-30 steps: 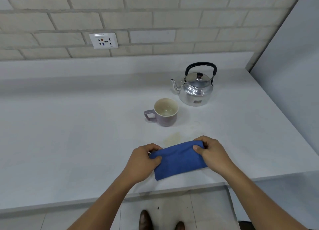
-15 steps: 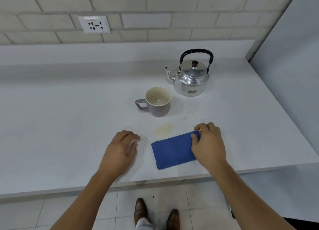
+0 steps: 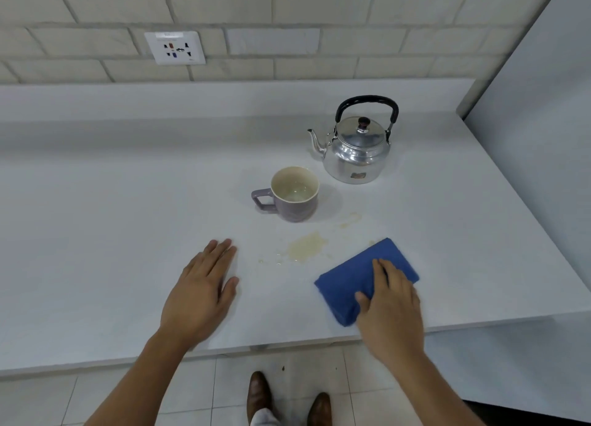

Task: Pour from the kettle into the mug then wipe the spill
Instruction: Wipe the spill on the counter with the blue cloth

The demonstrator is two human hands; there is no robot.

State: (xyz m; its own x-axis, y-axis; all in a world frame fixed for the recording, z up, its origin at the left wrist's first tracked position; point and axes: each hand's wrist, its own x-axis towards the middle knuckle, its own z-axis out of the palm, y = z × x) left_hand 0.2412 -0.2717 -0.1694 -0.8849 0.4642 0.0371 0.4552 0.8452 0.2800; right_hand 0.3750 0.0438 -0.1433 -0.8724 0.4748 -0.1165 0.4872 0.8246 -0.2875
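Note:
A shiny metal kettle [image 3: 357, 150] with a black handle stands at the back right of the white counter [image 3: 112, 227]. In front of it to the left sits a mauve mug [image 3: 295, 195] with some liquid inside, its handle pointing left. A yellowish spill [image 3: 307, 246] lies on the counter in front of the mug, with a fainter streak to its right. A folded blue cloth [image 3: 351, 275] lies right of the spill. My right hand [image 3: 391, 310] presses flat on the cloth's near right part. My left hand [image 3: 201, 292] rests flat on the counter, left of the spill, holding nothing.
A brick wall with a power socket [image 3: 175, 47] runs behind the counter. A grey panel [image 3: 543, 131] closes off the right side. The counter's front edge is just under my wrists, with tiled floor and my brown shoes [image 3: 260, 397] below.
My left hand let go of the cloth and moved left onto the bare counter. My right hand laid the cloth down and slid it to the right, uncovering the spill.

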